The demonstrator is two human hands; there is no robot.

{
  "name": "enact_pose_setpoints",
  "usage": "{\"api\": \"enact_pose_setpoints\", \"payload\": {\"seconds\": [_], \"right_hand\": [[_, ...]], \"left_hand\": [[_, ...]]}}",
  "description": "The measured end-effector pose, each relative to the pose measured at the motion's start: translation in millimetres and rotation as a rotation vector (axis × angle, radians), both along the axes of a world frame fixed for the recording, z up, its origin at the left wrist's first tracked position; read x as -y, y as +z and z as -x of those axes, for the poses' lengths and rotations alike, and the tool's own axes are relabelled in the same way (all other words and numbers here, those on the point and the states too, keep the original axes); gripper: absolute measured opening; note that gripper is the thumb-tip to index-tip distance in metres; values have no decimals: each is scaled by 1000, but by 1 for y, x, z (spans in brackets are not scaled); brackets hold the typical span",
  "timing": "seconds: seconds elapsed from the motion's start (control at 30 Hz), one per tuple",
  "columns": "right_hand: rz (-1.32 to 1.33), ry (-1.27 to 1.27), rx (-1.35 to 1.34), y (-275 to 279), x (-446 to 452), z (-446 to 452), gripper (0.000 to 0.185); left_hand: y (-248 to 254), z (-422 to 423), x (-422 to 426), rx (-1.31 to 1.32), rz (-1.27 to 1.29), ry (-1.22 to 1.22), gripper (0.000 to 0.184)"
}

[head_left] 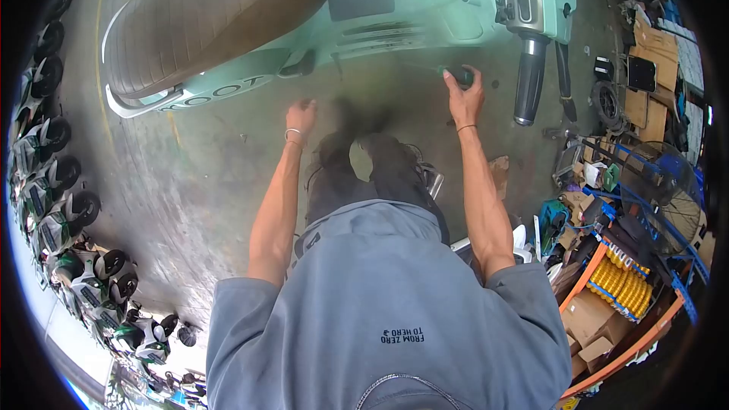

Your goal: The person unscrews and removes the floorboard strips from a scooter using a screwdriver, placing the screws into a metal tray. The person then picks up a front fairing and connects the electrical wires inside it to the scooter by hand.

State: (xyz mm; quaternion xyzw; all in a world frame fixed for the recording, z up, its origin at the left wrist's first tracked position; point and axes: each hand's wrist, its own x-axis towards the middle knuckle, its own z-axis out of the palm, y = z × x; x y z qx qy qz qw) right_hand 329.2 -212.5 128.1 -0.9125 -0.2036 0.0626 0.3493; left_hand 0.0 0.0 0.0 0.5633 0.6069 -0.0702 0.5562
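My right hand (465,96) is closed round a small dark object with a green end (454,74); its kind is too blurred to name. That hand is beside the lower body of a mint-green scooter (448,19), below its handlebar. Away from the bodywork, my left hand (301,116) is in a loose fist, fingers curled in, and whatever it may hold is hidden. The scooter's brown ribbed seat (220,19) is at the upper left. Its black handlebar grip (529,80) points down, to the right of my right hand.
Several parked scooters (53,190) line the left side. At right stand a large fan (661,186), cardboard (654,53), a loose wheel (607,102) and an orange-framed rack (581,277) with yellow coiled hoses (619,288) and boxes.
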Motion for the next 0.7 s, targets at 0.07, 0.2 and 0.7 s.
{"api": "enact_pose_setpoints", "payload": {"seconds": [0.07,0.2,0.7], "right_hand": [[8,-38,-51,31,1,4,53],[-96,-52,-244,8,-43,6,53],[-344,149,-168,-68,-87,-43,37]], "left_hand": [[37,-13,16,75,-3,10,43],[15,-21,4,191,172,244,42],[-130,-113,66,22,-270,-388,39]]}}
